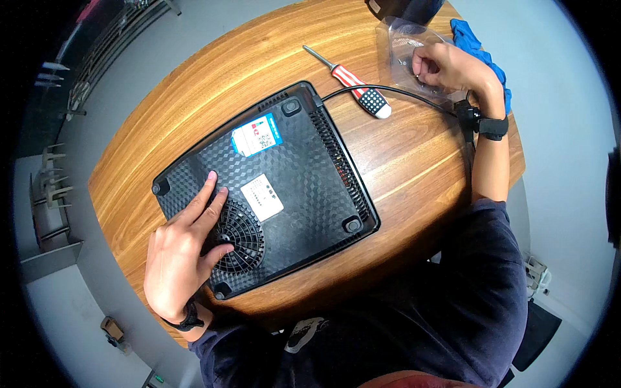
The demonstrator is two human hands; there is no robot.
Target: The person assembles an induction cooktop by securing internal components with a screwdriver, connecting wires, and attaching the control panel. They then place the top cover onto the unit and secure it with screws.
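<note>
A black induction cooker [294, 187] lies upside down on the wooden table, its round fan grille and vent slots facing up. My left hand [184, 242] rests on it by the fan grille [242, 236], fingers stretched out and holding nothing. At the far right my right hand [446, 68] is over a clear plastic tray [396, 48], thumb and fingers pinched together. A tiny shiny bit shows at the fingertips, too small to name. A few small metal pieces lie in the tray. A screwdriver [352, 84] with a red-and-white striped handle lies between cooker and tray.
The cooker's black cord [394, 88] runs over the screwdriver toward my right wrist. A blue cloth [472, 42] lies at the table's right edge, behind my right hand. A dark object [407, 10] stands at the far edge. The wooden table [414, 168] has a curved rim.
</note>
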